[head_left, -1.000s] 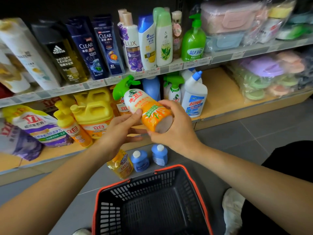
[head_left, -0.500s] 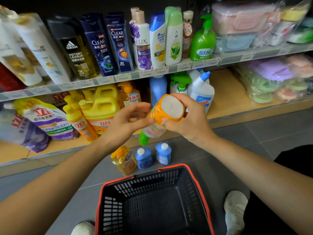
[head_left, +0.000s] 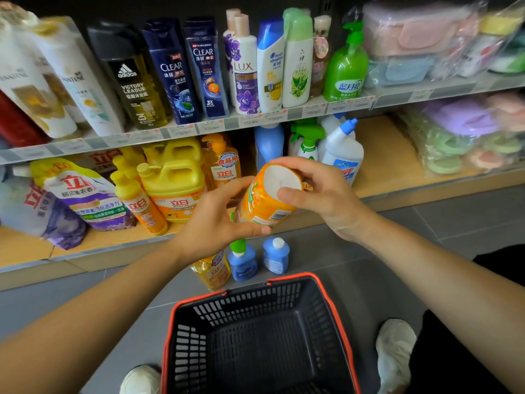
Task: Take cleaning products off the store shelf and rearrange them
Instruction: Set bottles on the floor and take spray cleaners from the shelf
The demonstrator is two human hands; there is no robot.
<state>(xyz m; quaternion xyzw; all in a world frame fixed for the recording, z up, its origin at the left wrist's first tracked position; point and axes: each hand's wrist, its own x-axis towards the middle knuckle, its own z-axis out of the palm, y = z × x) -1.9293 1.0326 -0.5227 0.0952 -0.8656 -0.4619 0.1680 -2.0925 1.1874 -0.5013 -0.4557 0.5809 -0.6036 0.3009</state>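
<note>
the orange plastic spray bottle with the green top (head_left: 264, 207) is up in the air above the far edge of the black plastic basket with the red rim (head_left: 255, 304). it is upside down, with its white bottom showing. the left hand (head_left: 216, 223) wraps around its side and the right hand (head_left: 321, 191) pinches the bottom end. it looks best to turn it slowly until the top is up, with fingers off the trigger, so nothing drips on the two small blue bottles (head_left: 275, 257) just past the basket.
</note>
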